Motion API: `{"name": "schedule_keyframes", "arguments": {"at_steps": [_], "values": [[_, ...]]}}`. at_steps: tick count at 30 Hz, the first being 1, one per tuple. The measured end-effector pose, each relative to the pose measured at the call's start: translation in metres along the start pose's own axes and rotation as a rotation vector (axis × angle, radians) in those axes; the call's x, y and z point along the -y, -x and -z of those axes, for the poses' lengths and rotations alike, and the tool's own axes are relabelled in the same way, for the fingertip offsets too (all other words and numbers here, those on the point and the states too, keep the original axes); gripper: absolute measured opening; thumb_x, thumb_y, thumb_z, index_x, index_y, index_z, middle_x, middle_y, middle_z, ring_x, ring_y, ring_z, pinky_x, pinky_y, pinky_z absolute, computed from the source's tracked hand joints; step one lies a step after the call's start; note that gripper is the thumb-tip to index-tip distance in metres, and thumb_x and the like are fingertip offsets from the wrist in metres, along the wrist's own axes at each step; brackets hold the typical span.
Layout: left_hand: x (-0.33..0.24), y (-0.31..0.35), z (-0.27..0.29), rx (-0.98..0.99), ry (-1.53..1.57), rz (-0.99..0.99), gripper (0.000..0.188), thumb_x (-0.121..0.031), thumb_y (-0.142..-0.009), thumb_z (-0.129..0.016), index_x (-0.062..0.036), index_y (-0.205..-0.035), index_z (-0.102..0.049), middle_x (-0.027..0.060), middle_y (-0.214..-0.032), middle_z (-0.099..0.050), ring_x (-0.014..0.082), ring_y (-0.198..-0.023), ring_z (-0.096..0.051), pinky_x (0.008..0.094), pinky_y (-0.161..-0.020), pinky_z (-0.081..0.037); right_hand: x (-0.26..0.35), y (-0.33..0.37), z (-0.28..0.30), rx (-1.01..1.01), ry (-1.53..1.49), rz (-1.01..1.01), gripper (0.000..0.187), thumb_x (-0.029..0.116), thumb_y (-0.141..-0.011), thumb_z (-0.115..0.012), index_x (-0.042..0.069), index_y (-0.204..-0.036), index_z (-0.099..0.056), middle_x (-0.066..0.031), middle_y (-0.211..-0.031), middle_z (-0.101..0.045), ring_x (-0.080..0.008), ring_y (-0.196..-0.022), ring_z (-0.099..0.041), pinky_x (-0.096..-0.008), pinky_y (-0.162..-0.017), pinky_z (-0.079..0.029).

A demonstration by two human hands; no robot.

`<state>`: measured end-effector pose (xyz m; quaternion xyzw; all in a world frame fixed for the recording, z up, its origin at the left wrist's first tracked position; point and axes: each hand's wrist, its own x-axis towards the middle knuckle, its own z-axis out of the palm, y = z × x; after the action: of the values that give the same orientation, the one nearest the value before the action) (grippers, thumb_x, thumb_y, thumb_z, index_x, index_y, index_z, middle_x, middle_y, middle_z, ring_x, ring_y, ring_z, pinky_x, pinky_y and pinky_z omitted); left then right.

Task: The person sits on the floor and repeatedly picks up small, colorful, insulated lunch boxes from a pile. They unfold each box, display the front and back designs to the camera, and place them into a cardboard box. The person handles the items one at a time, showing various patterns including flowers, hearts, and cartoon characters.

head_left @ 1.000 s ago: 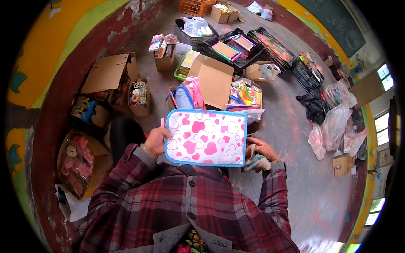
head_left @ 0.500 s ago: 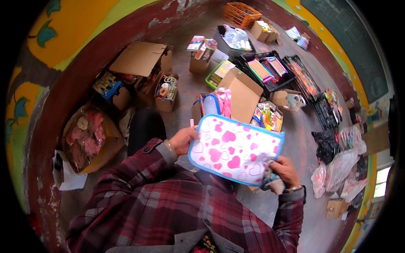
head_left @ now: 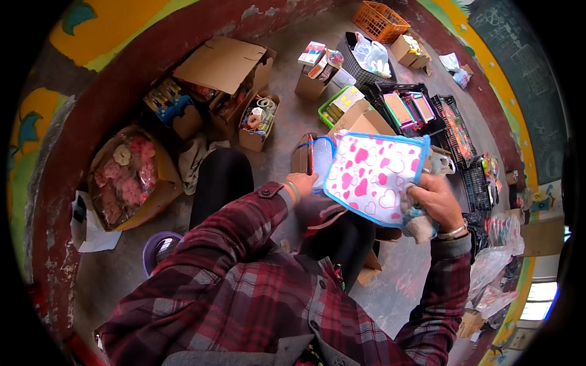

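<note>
My right hand (head_left: 436, 200) is closed on the right edge of a white board (head_left: 369, 177) with pink hearts and a light-blue border, which is tilted up. A crumpled grey-and-teal cloth (head_left: 417, 221) is bunched in the same hand. My left hand (head_left: 301, 184) is off the board, closed, at the near side of an open carton (head_left: 301, 157). Another blue-edged item (head_left: 321, 160) stands in that carton. A blurred dark reddish thing lies just below my left fingers; whether they grip it is unclear.
Open cartons, one with assorted goods (head_left: 259, 122), stand at the left by the wall. A bag of pink flowers (head_left: 128, 174) is at far left. Black crates (head_left: 408, 128), a green basket (head_left: 326, 113) and an orange crate (head_left: 381, 22) are ahead. Plastic bags (head_left: 488, 268) lie at right.
My left hand has let go of the board's left edge and moved right, to the carton. My right hand has carried the board up and to the right, tilting it. The view has shifted.
</note>
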<state>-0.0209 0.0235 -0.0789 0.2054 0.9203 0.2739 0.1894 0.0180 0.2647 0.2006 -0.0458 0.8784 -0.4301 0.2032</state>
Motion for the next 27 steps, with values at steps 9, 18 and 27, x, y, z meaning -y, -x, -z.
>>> {"name": "schedule_keyframes", "arguments": {"at_steps": [9, 18, 27], "values": [[0.035, -0.027, -0.034, -0.029, -0.069, 0.022, 0.019, -0.011, -0.077, -0.054, -0.0009, -0.087, -0.067, 0.0198, -0.093, -0.065, 0.0362, -0.090, -0.062, 0.0429, -0.080, -0.050, -0.049, -0.088, -0.024, -0.005, 0.181, 0.047, 0.027, 0.015, -0.078, -0.056, -0.007, -0.092, -0.064, -0.0118, -0.072, -0.063, -0.0154, -0.068, -0.058, -0.0304, -0.065, -0.046], [0.054, -0.024, -0.042, 0.007, -0.007, 0.090, 0.023, -0.008, -0.080, -0.048, -0.0001, -0.091, -0.067, 0.0203, -0.096, -0.065, 0.0342, -0.095, -0.062, 0.0419, -0.082, -0.050, -0.039, -0.093, -0.009, 0.018, 0.196, -0.109, 0.021, 0.011, -0.079, -0.055, -0.005, -0.089, -0.064, 0.0022, -0.074, -0.058, -0.0074, -0.066, -0.051, -0.0253, -0.058, -0.043], [0.064, -0.022, -0.055, -0.118, 0.024, 0.093, 0.014, -0.011, -0.075, -0.058, -0.0035, -0.082, -0.067, 0.0211, -0.086, -0.064, 0.0364, -0.085, -0.062, 0.0437, -0.075, -0.049, -0.050, -0.095, -0.005, 0.028, 0.328, -0.105, 0.019, 0.010, -0.079, -0.056, -0.005, -0.086, -0.064, 0.0019, -0.075, -0.058, -0.0075, -0.066, -0.050, -0.0253, -0.059, -0.043]]}}
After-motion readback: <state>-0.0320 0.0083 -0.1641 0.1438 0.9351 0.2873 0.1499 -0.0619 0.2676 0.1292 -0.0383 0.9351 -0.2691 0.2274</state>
